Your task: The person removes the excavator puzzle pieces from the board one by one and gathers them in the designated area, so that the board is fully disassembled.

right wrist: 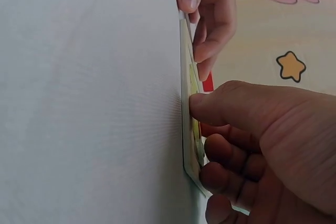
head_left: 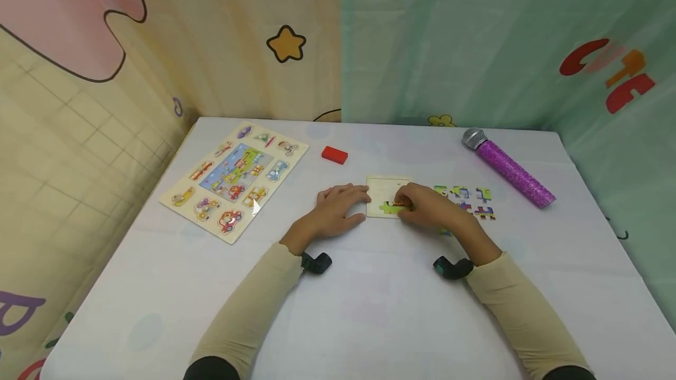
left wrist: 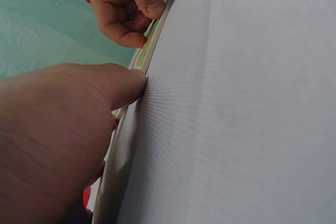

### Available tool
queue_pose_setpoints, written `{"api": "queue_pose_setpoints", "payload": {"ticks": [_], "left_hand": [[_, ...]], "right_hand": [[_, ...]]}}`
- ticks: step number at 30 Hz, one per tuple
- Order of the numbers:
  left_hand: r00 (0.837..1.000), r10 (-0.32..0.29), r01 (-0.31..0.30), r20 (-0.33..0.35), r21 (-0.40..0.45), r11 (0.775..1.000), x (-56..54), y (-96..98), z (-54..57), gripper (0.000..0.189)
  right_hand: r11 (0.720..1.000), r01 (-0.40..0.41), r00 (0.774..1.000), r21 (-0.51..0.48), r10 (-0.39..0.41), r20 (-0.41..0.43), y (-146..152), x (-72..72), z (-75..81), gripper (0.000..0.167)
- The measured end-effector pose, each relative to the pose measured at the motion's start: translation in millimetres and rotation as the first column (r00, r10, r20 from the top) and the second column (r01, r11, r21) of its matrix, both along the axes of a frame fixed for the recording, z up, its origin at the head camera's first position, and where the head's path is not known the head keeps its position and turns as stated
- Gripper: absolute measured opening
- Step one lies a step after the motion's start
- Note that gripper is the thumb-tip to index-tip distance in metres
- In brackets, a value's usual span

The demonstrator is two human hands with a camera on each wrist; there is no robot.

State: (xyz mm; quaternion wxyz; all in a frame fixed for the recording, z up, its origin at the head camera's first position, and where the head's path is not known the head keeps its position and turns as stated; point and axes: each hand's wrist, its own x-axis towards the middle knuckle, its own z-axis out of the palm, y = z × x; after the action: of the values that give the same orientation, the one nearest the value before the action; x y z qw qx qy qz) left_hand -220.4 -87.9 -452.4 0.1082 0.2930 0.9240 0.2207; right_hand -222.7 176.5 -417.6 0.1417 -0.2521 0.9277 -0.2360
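A small cream puzzle board [head_left: 385,185] lies flat on the white table, with green puzzle pieces [head_left: 389,209] along its lower part. My left hand [head_left: 338,211] rests at the board's left edge, its fingers extended and touching the border. Over the board's right side, my right hand [head_left: 430,207] pinches a puzzle piece between thumb and curled fingers, down at the board's surface. Most of that piece is hidden by the fingers; the right wrist view shows the thumb [right wrist: 212,107] against it. Several loose puzzle pieces [head_left: 483,194] lie right of the board, some partly behind the right hand.
A larger picture board [head_left: 176,189] with vehicle and toy shapes lies at the left of the table [head_left: 369,309]. Behind the small board is a red block [head_left: 335,155]. A glittery purple microphone [head_left: 512,172] lies at the back right. Printed curtains stand behind the table.
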Motion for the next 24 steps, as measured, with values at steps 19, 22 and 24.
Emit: {"api": "queue_pose_setpoints", "payload": {"ticks": [19,22,24], "left_hand": [[1.000,0.002,-0.002,-0.005,0.003,1.000,0.4,-0.5,-2.8,0.043],[1.000,0.003,-0.003,-0.002,0.003,1.000,0.4,-0.6,-2.9,0.043],[1.000,0.003,-0.003,0.000,0.006,1.000,0.6,-0.5,-2.4,0.042]], "right_hand": [[0.993,-0.007,1.000,-0.117,0.010,0.025,6.1,-2.6,-6.1,0.023],[0.992,-0.009,1.000,-0.128,0.012,0.019,6.1,-2.1,-4.7,0.023],[0.990,-0.014,1.000,-0.140,0.016,0.010,5.9,-1.7,-4.3,0.023]]}}
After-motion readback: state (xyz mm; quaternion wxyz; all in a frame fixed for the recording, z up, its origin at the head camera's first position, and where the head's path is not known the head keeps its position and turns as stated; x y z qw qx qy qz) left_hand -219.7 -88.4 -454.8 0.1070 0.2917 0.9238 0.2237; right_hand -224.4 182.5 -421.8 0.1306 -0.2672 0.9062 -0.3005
